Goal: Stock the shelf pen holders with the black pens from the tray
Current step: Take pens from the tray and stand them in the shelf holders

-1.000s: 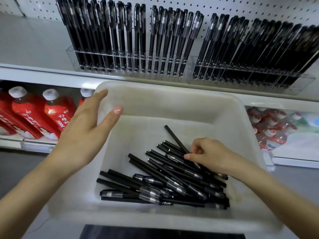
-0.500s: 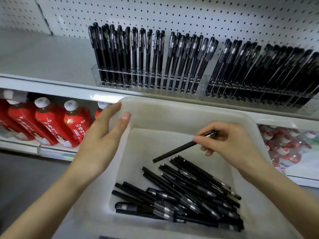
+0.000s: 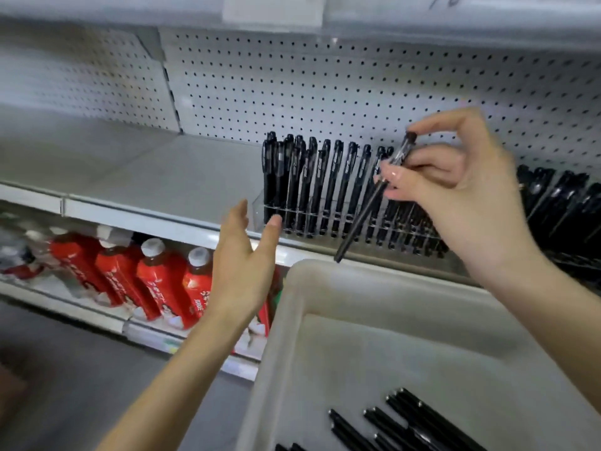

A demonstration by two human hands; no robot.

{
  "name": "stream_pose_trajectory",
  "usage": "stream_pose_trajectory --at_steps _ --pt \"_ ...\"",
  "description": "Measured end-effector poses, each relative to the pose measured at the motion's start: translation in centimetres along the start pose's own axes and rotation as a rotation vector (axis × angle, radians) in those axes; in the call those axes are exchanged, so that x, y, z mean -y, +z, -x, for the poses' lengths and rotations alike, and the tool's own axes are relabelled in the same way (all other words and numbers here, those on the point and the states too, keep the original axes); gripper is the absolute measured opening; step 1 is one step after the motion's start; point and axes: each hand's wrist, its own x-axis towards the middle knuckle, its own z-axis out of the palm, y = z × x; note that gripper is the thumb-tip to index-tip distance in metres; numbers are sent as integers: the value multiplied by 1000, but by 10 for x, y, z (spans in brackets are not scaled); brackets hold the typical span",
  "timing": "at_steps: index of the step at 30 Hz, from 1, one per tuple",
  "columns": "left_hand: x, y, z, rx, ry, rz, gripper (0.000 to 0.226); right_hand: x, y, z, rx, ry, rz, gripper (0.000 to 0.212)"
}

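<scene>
Right hand (image 3: 455, 187) pinched on a black pen (image 3: 367, 209) in front of the clear pen holder (image 3: 260, 206). Long axis steeply tilted, cap up-right, tip down-left above the tray (image 3: 325, 288) rim. Left hand (image 3: 242, 265) spread, holding nothing.

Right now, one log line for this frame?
right hand: holds black pen, tilted, above tray rim | left hand: open, empty, beside clear pen holder | pen not slotted yet

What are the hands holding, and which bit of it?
The right hand pinches one black pen near its capped upper end, tip pointing down. The left hand is open and holds nothing.
</scene>
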Motion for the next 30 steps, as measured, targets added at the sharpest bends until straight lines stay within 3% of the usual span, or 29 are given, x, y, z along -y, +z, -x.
stream_pose_trajectory --at_steps 4,11,21,30 --pt "10 -1 -23 42 13 -10 64 -7 23 -29 -80 -141 140 40" --pt "28 1 -40 94 8 50 79 -30 48 -51 -169 -156 217 40" --pt "36 4 -39 100 37 70 75 -47 58 -53 -28 -135 478 29" --pt "30 -2 -39 68 63 69 69 -52 61 -56 -7 -205 638 27"
